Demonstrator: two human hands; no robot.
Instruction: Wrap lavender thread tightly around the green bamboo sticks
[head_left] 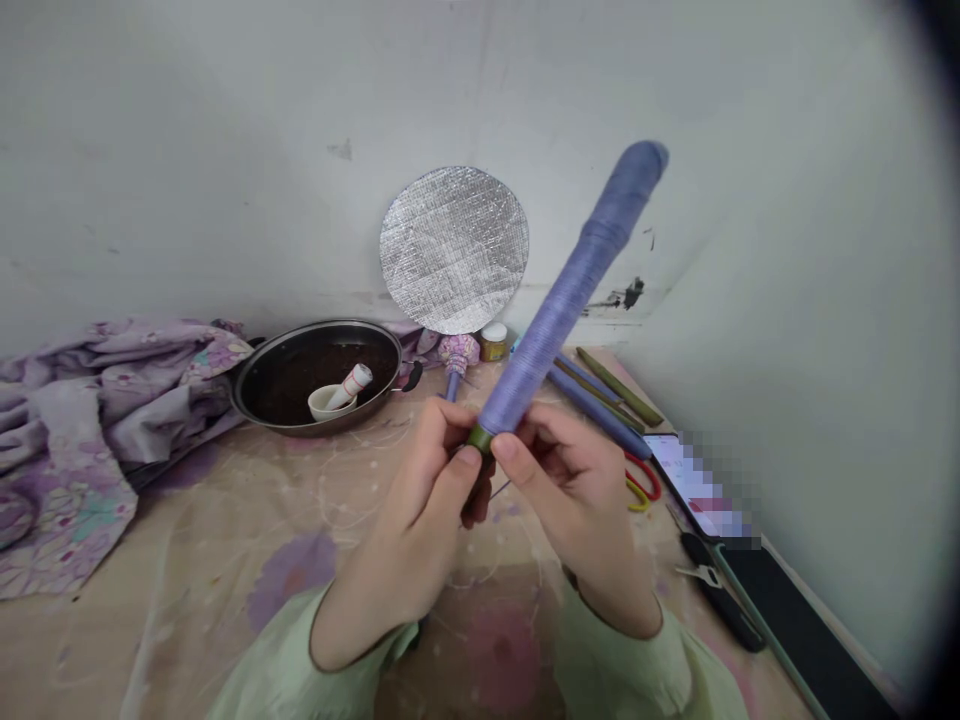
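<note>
In the head view, a person holds a wrapped stick (559, 315) with two hands, above the worktop (225, 570). The stick is covered by blue-violet thread and stands tilted: its lower end is between the hands, and its upper end points away, up and to the right. The left hand (420, 490) grasps the bare green end (480, 438), with the thumb pressed on it from the near side. The right hand (574, 495) grasps the stick just beside, where the thread begins; its thumb tip touches the lowest part of the wrapping, and its other fingers are bent behind. The two hands are very near each other, and most of the stick extends beyond them.

Behind the hands, a round silver disc (454, 250) stands before the wall (225, 150), above a flowered cloth bundle (457, 350). Near this bundle there is a small jar (493, 343) with a white lid. To the left lies a dark pan (274, 375), which contains a white cup (321, 405) with a white roll (352, 383) leaning in it. Further left is a heap of lilac cloth (75, 430). To the right of the hands are a green stick (622, 387), the red and yellow handles of scissors (651, 480) and a lit phone (690, 485).
</note>
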